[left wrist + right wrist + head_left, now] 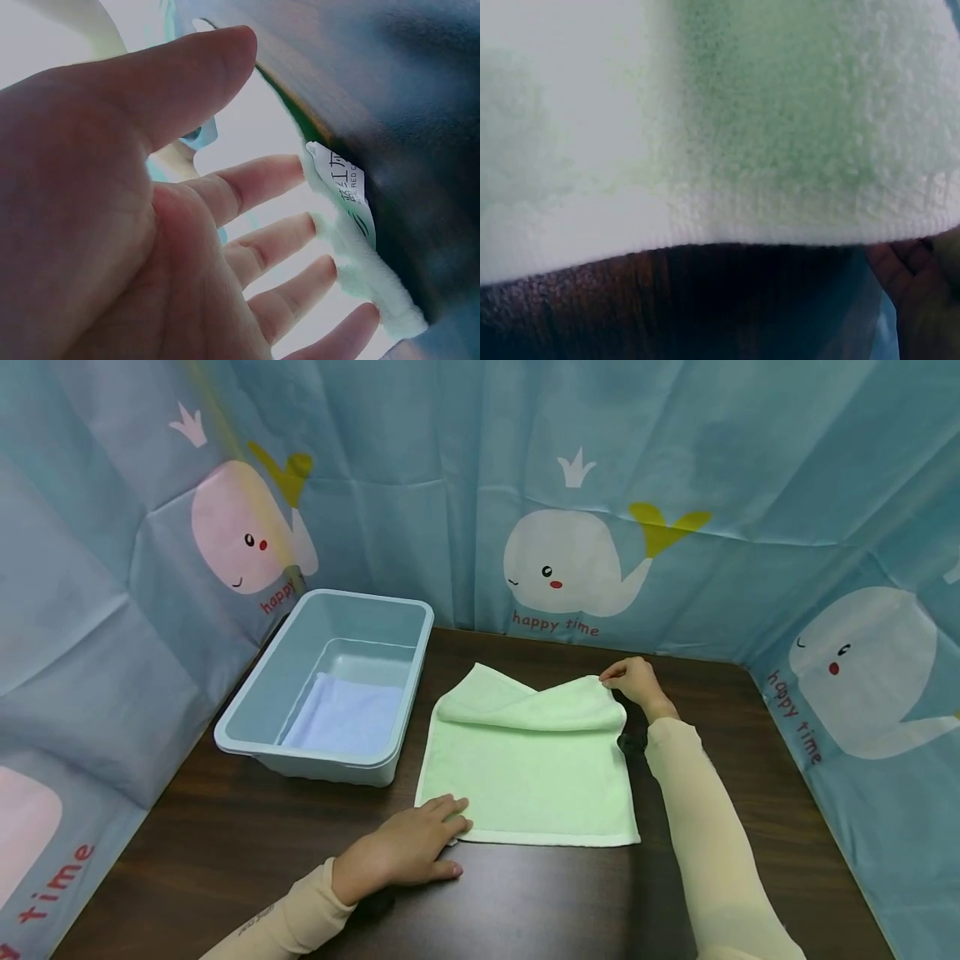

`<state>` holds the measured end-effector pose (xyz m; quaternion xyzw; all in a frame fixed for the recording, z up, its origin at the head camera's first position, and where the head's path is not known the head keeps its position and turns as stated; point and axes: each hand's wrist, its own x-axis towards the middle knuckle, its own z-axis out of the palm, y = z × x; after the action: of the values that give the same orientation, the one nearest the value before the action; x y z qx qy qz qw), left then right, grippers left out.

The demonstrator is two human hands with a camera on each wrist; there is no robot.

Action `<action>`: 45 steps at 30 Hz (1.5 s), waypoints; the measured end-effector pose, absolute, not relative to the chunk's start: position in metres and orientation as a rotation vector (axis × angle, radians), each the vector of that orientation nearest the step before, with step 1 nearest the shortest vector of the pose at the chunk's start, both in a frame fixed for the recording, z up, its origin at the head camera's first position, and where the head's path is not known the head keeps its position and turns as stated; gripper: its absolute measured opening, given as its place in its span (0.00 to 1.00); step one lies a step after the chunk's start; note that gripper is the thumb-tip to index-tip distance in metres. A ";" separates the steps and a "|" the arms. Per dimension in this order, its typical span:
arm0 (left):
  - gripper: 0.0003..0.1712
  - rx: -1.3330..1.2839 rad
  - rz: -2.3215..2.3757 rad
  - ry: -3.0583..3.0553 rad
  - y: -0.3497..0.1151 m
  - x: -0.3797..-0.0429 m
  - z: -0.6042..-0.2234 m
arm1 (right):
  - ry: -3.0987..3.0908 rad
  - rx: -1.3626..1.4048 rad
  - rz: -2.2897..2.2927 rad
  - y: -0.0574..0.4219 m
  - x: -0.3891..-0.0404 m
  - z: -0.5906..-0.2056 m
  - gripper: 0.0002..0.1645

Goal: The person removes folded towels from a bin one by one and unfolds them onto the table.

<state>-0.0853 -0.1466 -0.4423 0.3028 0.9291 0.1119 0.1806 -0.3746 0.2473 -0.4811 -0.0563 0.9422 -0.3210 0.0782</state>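
A light green towel [532, 785] lies on the table, its far part lifted and folded loosely over toward the near side. At its far right corner my right hand [636, 683] pinches the edge between thumb and fingers. In the right wrist view the white hem crosses the picture, and part of the right hand [911, 274] shows below it. My left hand [416, 843] rests on the near left corner with its fingers spread and nearly straight. Beside those fingertips, the left wrist view shows a printed white label [341, 187] sticking out from the towel's edge.
A light blue plastic basin [390, 768] stands left of the towel, with a folded pale blue cloth [352, 714] inside. The dark wooden table [757, 760] meets a blue curtain [420, 435] with printed whales at its back and sides.
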 end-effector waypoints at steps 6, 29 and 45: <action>0.32 0.852 0.320 2.621 -0.146 -0.087 -0.441 | 2.839 -0.174 -0.942 0.239 -0.377 -0.475 0.12; 0.32 0.877 0.320 2.634 -0.149 -0.086 -0.446 | 2.611 -0.702 -0.958 0.039 -0.397 -0.458 0.19; 0.32 0.876 0.298 2.649 -0.141 -0.083 -0.446 | 2.772 -0.679 -0.796 0.019 -0.394 -0.473 0.06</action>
<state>-0.0826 -0.1413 -0.4461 0.3077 0.9308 0.1047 0.1670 -0.3943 0.0189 -0.4735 -0.2283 0.9318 -0.2675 0.0893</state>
